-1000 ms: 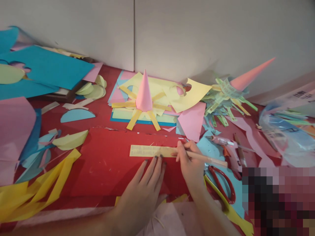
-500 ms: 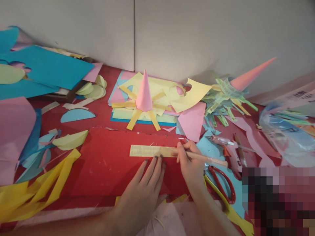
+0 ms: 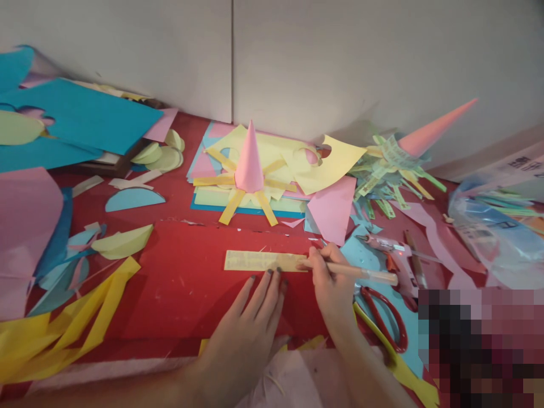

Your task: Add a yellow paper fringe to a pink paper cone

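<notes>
A pale yellow paper strip (image 3: 255,260) with faint rows of writing lies lengthwise on the red board (image 3: 182,294). My left hand (image 3: 253,317) rests flat with its fingers stretched out, their tips at the strip's lower edge. In my right hand (image 3: 334,286) is a beige pen (image 3: 365,273), pinched between thumb and fingers. Its tip is at the strip's right end. Just beyond the board stands a pink paper cone (image 3: 250,164) with yellow paper strips spread around its base.
Red-handled scissors (image 3: 385,320) and a pink glue gun (image 3: 399,255) lie to the right on blue paper. A second cone (image 3: 437,130) with green fringes leans by the wall. Yellow strips (image 3: 97,317) and cut paper lie at left; a plastic bag (image 3: 501,232) is far right.
My right hand and the pen have shifted slightly to the right, uncovering more of the strip's right end. My left hand and the strip have stayed in place.
</notes>
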